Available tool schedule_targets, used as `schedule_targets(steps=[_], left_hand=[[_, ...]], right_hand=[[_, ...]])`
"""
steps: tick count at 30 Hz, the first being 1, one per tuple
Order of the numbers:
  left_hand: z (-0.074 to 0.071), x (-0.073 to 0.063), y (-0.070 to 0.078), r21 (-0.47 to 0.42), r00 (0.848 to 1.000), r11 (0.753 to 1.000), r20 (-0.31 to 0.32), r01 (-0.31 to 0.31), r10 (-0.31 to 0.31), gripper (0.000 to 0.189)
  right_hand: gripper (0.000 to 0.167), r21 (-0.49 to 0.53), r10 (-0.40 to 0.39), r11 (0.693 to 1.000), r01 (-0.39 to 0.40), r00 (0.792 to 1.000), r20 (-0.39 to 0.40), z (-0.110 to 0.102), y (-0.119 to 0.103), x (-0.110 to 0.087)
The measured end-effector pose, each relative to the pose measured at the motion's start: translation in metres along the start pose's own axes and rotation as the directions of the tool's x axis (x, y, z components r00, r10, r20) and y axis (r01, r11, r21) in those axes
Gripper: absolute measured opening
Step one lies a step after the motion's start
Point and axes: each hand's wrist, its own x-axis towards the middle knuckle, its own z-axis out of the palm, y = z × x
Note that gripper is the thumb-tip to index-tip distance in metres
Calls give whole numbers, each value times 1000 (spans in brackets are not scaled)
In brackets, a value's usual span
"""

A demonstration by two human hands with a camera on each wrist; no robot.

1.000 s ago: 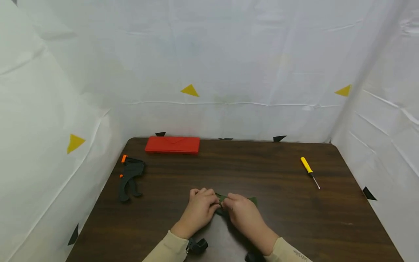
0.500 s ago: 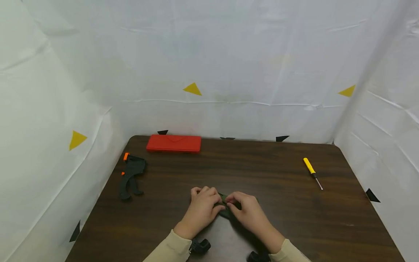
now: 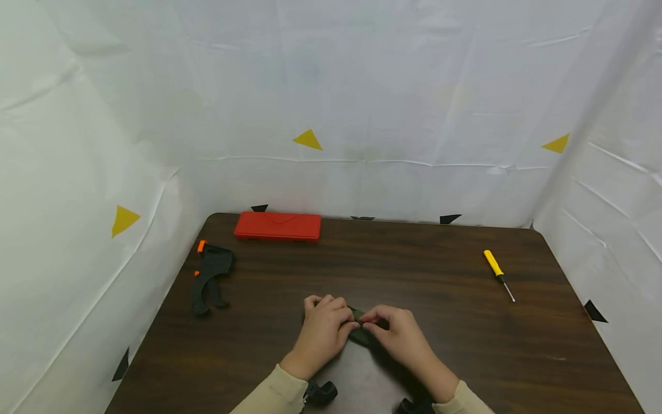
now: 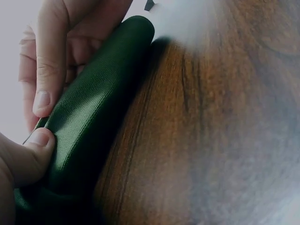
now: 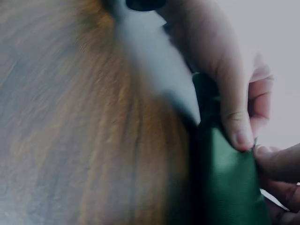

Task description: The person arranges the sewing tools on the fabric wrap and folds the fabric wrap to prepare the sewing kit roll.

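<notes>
A dark green woven-fabric item, long and rounded like a cloth pouch [image 3: 359,337], lies on the table between both hands; its exact kind cannot be told. My left hand [image 3: 323,325] covers its left part, thumb pressed against its near side and fingers over the far side. Thumb and index finger of my right hand [image 3: 404,340] pinch the fabric's upper edge, close to the left thumb. In the left wrist view, smooth green cloth [image 4: 93,103] bulges beside the fingertips. A thin dark bit shows between the two hands in the right wrist view, where the green cloth [image 5: 232,178] is partly blurred.
On the brown wood-grain table [image 3: 289,270], a red flat case [image 3: 277,226] lies at the back left. A black clamp with orange parts [image 3: 213,270] lies at the left. Toward the right is a yellow-handled screwdriver [image 3: 495,265]. White sheeting [image 3: 362,86] encloses the table's back and sides.
The right hand has shifted from covering the green fabric to a fingertip pinch near the left thumb. The left hand keeps its hold. The head view has shifted slightly.
</notes>
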Motion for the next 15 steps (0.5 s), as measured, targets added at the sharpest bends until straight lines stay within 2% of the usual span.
schedule_targets(steps=[6, 12, 15], left_hand=[[1, 0, 0, -11, 1000, 1000, -8, 0, 0, 14], [5, 1, 1, -56, 999, 998, -50, -9, 6, 11], [7, 0, 1, -74, 998, 997, -69, -12, 7, 12]], right_hand=[[16, 35, -4, 999, 3, 1000, 14, -1, 0, 0], [19, 53, 85, 995, -83, 996, -40, 3, 0, 2], [21, 47, 96, 995, -93, 993, -67, 6, 0, 1]])
